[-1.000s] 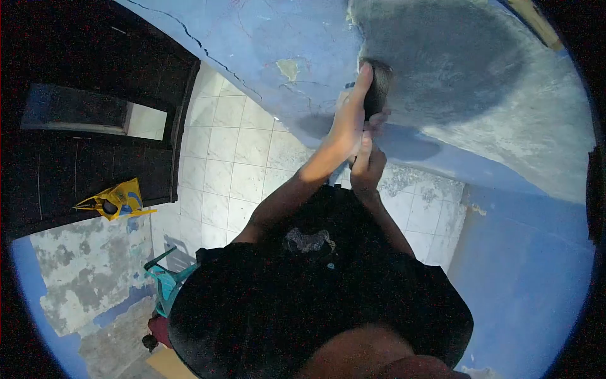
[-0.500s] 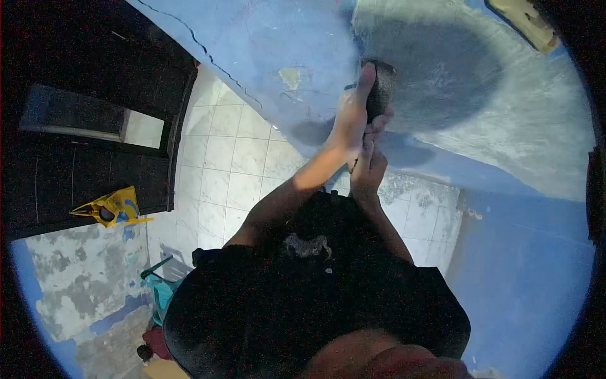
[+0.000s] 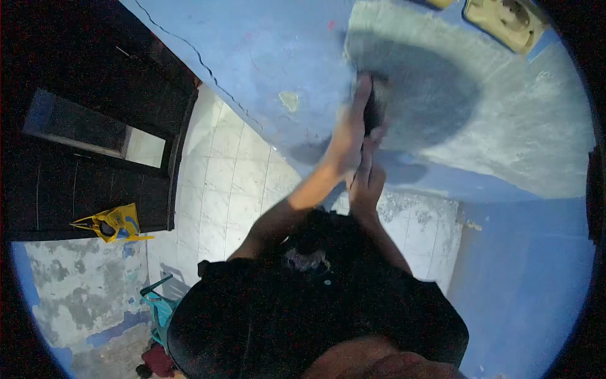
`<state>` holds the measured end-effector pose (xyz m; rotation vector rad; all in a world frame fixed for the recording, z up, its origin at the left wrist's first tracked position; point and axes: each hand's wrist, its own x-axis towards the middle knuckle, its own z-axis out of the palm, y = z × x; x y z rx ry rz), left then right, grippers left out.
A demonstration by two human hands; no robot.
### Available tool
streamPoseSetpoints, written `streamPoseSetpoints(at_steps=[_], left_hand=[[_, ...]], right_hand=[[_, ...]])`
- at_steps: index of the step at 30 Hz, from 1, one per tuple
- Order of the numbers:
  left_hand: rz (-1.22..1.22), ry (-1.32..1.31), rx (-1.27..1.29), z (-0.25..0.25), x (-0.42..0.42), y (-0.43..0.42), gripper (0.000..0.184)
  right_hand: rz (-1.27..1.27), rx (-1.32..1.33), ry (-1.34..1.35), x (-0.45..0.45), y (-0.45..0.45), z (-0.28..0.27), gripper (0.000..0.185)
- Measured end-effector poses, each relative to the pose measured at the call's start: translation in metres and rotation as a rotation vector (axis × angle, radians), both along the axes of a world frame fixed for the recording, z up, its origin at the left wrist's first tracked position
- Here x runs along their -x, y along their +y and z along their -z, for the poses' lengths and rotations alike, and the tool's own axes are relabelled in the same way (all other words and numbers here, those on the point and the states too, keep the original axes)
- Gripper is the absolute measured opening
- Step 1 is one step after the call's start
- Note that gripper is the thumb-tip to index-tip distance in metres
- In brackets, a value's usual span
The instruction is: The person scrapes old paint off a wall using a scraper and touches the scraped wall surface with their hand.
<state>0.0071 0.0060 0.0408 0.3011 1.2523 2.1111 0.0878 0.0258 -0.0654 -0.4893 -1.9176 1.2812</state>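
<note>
A dark sanding block (image 3: 376, 108) is against the patched part of the wall, its face partly blurred. My left hand (image 3: 348, 129) grips its left side, thumb stretched along the top edge. Just below, my right hand (image 3: 366, 184) is closed with its fingers reaching up to the lower end of the block, close against the left hand. Where those fingertips end is partly hidden. Pale grey-white filler (image 3: 517, 120) covers the wall to the right of the block, under a dark shadow. Blue paint (image 3: 265, 57) lies to the left, with a small chipped spot.
Beige electrical sockets (image 3: 505, 22) are on the wall at top right. A long crack (image 3: 205, 66) runs down the blue wall. At left is a dark wooden door (image 3: 57, 177) with a yellow bag (image 3: 117, 222) on it. A teal chair (image 3: 161, 306) stands lower left on the tiled floor.
Both hands and the block have shifted slightly down and left in the view. The view itself has tilted a little, showing more of the sockets. The grip looks the same.
</note>
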Motion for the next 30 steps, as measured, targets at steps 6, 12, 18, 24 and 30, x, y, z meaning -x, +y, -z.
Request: streamPoseSetpoints(at_steps=[6, 12, 18, 24, 30], left_hand=[[-0.025, -0.068, 0.075, 0.024, -0.002, 0.001, 0.061], [0.019, -0.057, 0.040, 0.000, -0.001, -0.007, 0.061], [0.048, -0.167, -0.014, 0.036, 0.002, -0.002, 0.061], [0.105, -0.230, -0.050, 0.054, 0.005, 0.001, 0.062], [0.193, -0.274, -0.138, 0.031, 0.009, 0.000, 0.060]], right_hand=[[-0.079, 0.201, -0.034, -0.010, -0.005, 0.008, 0.035], [-0.042, 0.129, -0.011, -0.003, -0.002, -0.004, 0.047], [-0.056, 0.170, -0.012, -0.011, -0.003, 0.023, 0.047], [-0.115, 0.300, -0.050, -0.011, -0.001, 0.024, 0.047], [0.044, -0.165, -0.077, -0.006, 0.005, 0.027, 0.049]])
